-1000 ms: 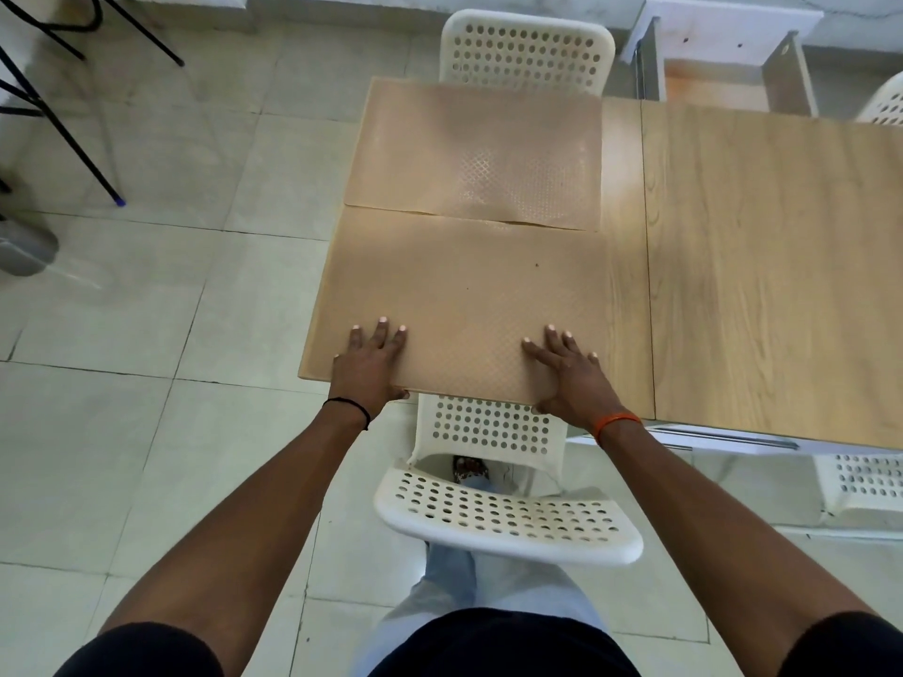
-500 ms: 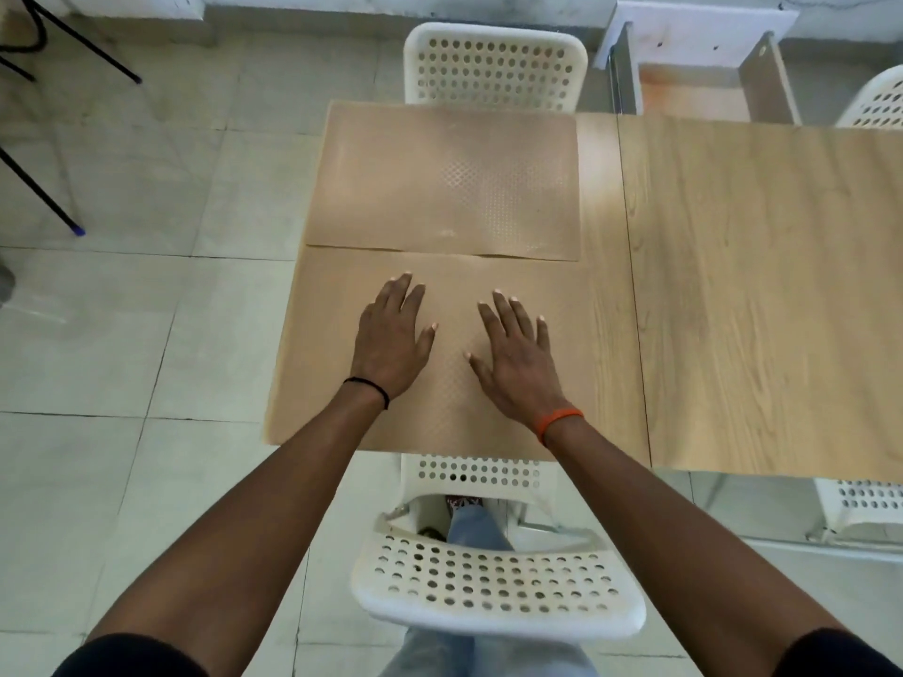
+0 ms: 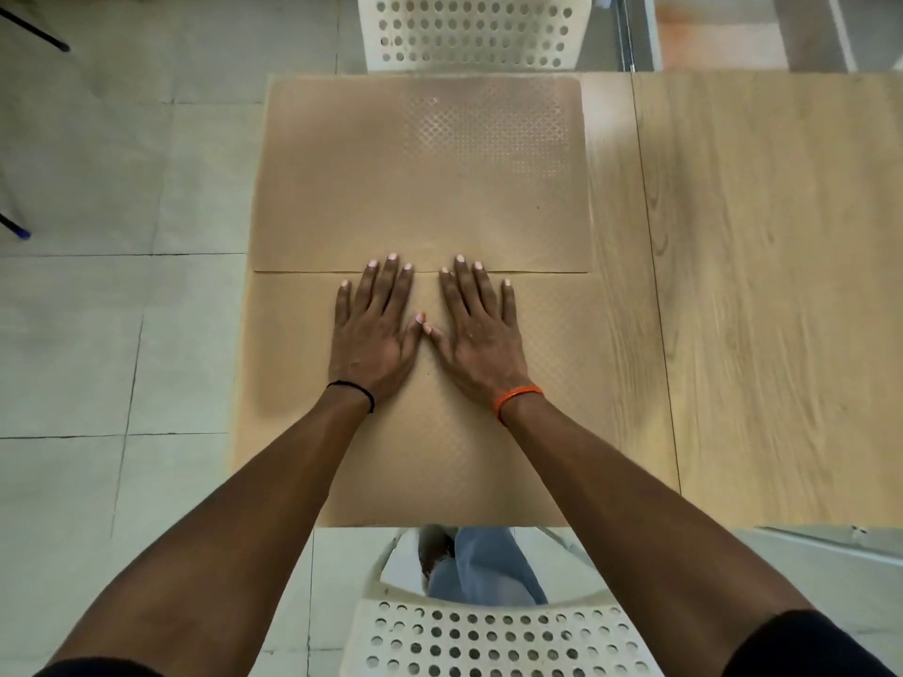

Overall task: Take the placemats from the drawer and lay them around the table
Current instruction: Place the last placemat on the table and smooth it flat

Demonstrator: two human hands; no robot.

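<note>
Under both of my palms lies the table (image 3: pixel 762 295), light wood grain, with a seam running away from me to the right of my right hand. Bare table top extends well to the right of that hand.

Near placemat (image 3: pixel 440 447): tan, dotted texture, lies flat on the table directly beneath both hands and forearms. Its near edge lines up with the table edge closest to me; its far edge sits at my fingertips.

Far placemat (image 3: pixel 420 173): same tan material, flat, just beyond my fingertips. Its near edge meets the near placemat's far edge along a straight line; whether they overlap or only touch, I cannot tell. My longest fingers reach across that line onto it.

White perforated chair (image 3: pixel 469 31) stands past the far placemat, beyond my fingers. A second white perforated chair (image 3: pixel 493 637) sits below my forearms, on my side of the table.

Left hand (image 3: pixel 374 329): flat, palm down, fingers spread, gripping nothing. Right hand (image 3: pixel 476 334): likewise flat, palm down, fingers spread, gripping nothing. The two thumb tips touch between the hands.

Black band (image 3: pixel 354 390) on left wrist; orange band (image 3: pixel 518 398) on right wrist.
</note>
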